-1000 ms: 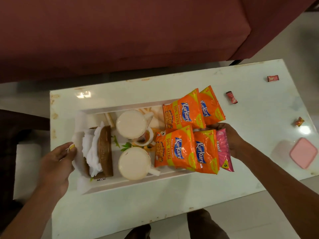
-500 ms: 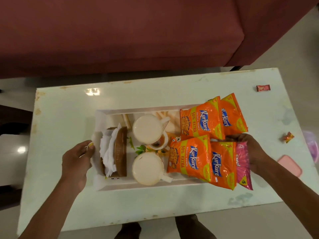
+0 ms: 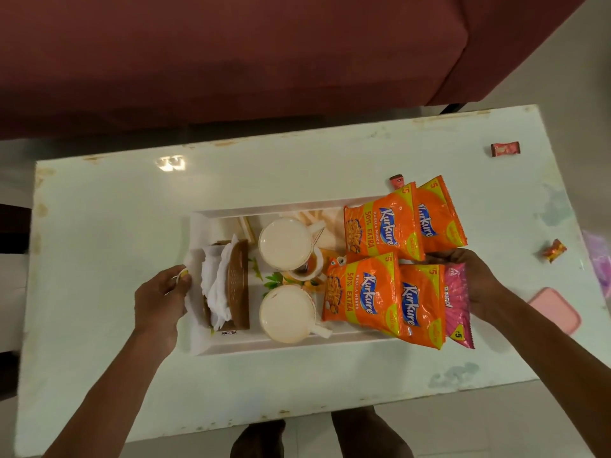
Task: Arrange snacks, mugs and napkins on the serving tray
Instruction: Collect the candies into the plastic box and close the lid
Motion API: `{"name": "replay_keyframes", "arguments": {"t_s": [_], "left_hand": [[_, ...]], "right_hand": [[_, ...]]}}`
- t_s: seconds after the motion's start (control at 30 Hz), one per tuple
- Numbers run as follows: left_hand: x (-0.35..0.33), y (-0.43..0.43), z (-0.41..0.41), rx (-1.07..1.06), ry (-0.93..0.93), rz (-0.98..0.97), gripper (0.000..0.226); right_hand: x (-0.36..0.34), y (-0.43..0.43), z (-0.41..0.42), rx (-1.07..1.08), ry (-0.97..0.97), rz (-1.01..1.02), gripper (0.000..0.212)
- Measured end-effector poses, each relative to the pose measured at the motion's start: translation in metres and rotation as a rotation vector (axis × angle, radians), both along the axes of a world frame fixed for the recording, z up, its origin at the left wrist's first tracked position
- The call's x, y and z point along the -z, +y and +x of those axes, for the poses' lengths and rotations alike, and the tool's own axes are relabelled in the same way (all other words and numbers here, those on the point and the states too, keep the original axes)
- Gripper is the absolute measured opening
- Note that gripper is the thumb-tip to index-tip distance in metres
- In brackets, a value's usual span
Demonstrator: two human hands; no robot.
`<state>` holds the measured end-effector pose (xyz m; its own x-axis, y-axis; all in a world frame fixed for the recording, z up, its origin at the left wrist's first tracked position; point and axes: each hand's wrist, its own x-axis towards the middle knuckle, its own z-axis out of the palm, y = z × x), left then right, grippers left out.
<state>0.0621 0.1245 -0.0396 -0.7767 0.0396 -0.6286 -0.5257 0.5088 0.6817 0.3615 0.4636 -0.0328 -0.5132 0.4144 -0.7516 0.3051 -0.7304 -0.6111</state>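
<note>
A white serving tray (image 3: 251,347) rests on the white table. It carries two white mugs (image 3: 285,243) (image 3: 286,314), a brown napkin holder (image 3: 238,285) stuffed with white napkins (image 3: 216,285), several orange Kurkure packets (image 3: 380,229) (image 3: 360,294) and a pink snack packet (image 3: 458,305). My left hand (image 3: 162,299) grips the tray's left edge. My right hand (image 3: 472,279) holds the tray's right end, its fingers tucked under the packets, which overhang and hide that rim.
Small wrapped candies (image 3: 505,149) (image 3: 396,180) (image 3: 554,250) lie on the table (image 3: 115,226) to the right. A pink lid (image 3: 555,309) sits near the right edge. A maroon sofa (image 3: 231,61) stands behind the table. My feet show below the front edge.
With both hands on its ends, the tray has slid right along the table, away from the left edge, until its far packets reach a red candy.
</note>
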Motion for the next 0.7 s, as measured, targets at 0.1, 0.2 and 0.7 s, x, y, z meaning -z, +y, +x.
{"name": "replay_keyframes", "arguments": {"t_s": [0.1, 0.2, 0.7], "left_hand": [[0.005, 0.004, -0.004, 0.011, -0.008, -0.003, 0.030], [0.009, 0.006, -0.007, 0.009, -0.014, -0.002, 0.029], [0.019, 0.007, -0.010, 0.027, -0.041, -0.010, 0.022]], "right_hand": [[0.006, 0.002, -0.002, 0.011, -0.012, 0.002, 0.021], [0.011, 0.006, -0.003, 0.006, -0.027, 0.003, 0.026], [0.031, 0.012, 0.000, 0.025, -0.072, -0.056, 0.026]]}}
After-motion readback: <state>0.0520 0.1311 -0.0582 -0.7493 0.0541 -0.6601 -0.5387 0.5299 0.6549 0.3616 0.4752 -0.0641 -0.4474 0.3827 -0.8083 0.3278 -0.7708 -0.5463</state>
